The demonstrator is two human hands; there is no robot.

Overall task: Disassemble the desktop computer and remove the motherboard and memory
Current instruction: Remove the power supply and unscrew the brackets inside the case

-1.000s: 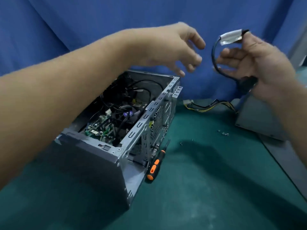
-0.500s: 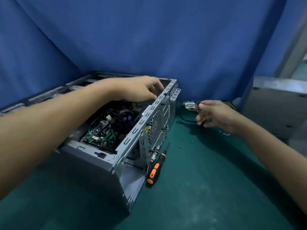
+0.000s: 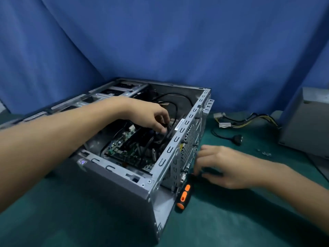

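The motherboard (image 3: 124,150) lay still mounted on the floor of the open computer case (image 3: 114,177), which stood on its side on the green bench (image 3: 231,221). The memory could not be picked out among the dark parts beside it. The left grip (image 3: 151,118) was down inside the case with its fingers curled onto something dark next to a looping black cable (image 3: 175,107); whether it pinched anything could not be told. The right grip (image 3: 222,166), blurred, was spread wide and held nothing, its fingertips just beside the shaft of the orange-and-black screwdriver (image 3: 183,196) that leaned at the case's rear corner. Half a second before, the left grip had been up at the case's top rim and the right grip far back by the white connectors (image 3: 221,120); the black lead (image 3: 237,139) now lay alone on the bench. The likely risks: a tug on a cable still plugged in could strain a header on the board, and a hasty grab could knock the screwdriver flat or sweep it toward the loose screws (image 3: 265,153) near the grey box (image 3: 306,125).
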